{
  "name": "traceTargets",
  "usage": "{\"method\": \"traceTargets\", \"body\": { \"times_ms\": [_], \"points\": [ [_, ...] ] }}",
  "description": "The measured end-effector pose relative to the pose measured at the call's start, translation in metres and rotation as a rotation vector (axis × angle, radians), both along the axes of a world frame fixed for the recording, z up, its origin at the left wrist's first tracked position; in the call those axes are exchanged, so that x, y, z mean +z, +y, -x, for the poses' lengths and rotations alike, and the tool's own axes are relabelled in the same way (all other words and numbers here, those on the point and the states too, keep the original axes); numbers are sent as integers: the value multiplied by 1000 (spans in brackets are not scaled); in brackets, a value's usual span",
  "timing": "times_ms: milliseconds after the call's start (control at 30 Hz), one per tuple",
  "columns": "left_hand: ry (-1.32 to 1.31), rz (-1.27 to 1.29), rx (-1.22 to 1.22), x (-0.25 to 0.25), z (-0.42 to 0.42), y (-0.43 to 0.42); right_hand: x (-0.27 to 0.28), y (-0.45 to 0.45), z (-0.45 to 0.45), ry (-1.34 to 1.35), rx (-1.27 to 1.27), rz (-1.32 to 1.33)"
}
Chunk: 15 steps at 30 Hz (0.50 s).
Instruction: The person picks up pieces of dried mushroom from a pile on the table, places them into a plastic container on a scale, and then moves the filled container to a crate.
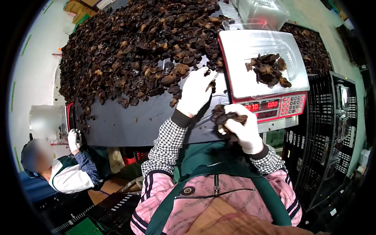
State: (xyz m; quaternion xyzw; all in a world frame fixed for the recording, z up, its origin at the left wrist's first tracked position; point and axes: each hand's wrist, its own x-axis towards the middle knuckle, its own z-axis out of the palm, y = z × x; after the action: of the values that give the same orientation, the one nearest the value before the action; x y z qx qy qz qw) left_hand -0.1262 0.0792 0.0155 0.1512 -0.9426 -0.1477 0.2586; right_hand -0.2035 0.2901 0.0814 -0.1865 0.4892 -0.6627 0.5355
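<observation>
My right hand (244, 129), in a white glove, is closed on a clump of dark brown wood ear mushrooms (222, 117) in front of the scale. My left hand (196, 91), also gloved, is by the near edge of the big mushroom pile (129, 51), its fingers curled around a few dark wood ear pieces (213, 87). Beside it stands a red electronic scale (288, 105) with lit red digits. A clear plastic tray (291, 43) lies on the scale's platform, and a small heap of wood ears (270, 70) is on it.
Stacked clear plastic containers (260, 11) stand behind the scale. More mushrooms (309, 47) lie at the far right. Black plastic crates (321, 129) rise to my right. A co-worker (72, 172) with a white-gloved hand (74, 140) is at the table's left end. The dark tabletop (129, 127) runs along my front.
</observation>
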Motion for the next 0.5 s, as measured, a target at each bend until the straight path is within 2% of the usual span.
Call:
{"method": "traceTargets", "body": {
  "times_ms": [67, 133, 200, 267, 333, 400, 500],
  "points": [
    [-193, -127, -26, 0, 10, 6, 14, 7, 23, 513, -193, 132],
    [-150, -118, -13, -14, 12, 7, 21, 22, 55, 998, -338, 178],
    [-129, -137, -5, -21, 5, 4, 33, 26, 80, 940, -445, 212],
    [91, -169, 43, -8, 6, 5, 47, 32, 100, 868, -520, 85],
    [272, -281, 65, 50, 13, 24, 50, 34, 130, 1286, -375, 72],
    [346, -339, -13, 89, 23, 41, 58, 22, 142, 1406, -193, 67],
    [342, -219, -153, 104, 54, 56, 61, 8, 150, 1548, -33, 77]
  ]
}}
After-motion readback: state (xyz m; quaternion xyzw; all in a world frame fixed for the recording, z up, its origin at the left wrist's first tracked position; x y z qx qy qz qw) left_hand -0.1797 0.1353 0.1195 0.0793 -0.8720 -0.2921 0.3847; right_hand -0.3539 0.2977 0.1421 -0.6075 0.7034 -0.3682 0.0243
